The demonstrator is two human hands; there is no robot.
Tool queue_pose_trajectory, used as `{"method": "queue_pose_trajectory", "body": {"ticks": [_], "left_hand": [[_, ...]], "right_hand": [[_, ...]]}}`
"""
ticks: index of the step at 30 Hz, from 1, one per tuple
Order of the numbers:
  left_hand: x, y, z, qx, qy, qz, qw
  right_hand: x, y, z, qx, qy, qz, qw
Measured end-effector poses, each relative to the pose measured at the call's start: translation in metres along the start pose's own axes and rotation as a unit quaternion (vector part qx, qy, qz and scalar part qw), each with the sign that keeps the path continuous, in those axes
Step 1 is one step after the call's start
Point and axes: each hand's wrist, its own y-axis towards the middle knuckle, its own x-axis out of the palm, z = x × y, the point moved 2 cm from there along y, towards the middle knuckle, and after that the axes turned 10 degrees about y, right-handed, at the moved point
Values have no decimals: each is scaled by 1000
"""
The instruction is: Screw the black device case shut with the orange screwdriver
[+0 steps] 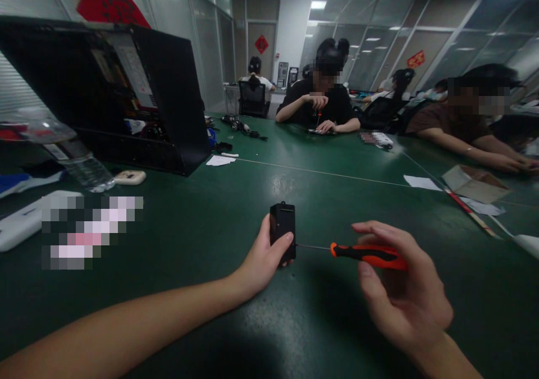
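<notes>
My left hand (264, 256) grips a small black box (282, 226), holding it upright on the green table (261, 193). My right hand (398, 289) is closed round the orange and black handle of a screwdriver (367, 255). Its thin metal shaft points left and its tip meets the right side of the black box. Both forearms reach in from the bottom edge of the view.
An open black computer case (105, 92) stands at the far left, with a plastic water bottle (82, 163) and white devices in front of it. Other people sit along the far and right sides. Papers, a cardboard box (474, 182) and cables lie about.
</notes>
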Motion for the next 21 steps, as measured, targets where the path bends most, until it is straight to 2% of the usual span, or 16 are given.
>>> {"method": "queue_pose_trajectory", "body": {"ticks": [4,7,11,15,21], "left_hand": [[0,-1,1,-4,15,-9,1000],[0,-3,3,-2,29,-16,999],[1,-4,5,1,34,-31,999],[1,-4,5,1,43,-28,999],[1,-5,4,-1,33,-34,999]], "right_hand": [[0,2,-1,21,-25,20,999],[5,-1,0,38,14,62,997],[12,-2,1,36,80,70,994],[12,0,-1,29,57,88,994],[16,-1,0,77,85,123,986]]}}
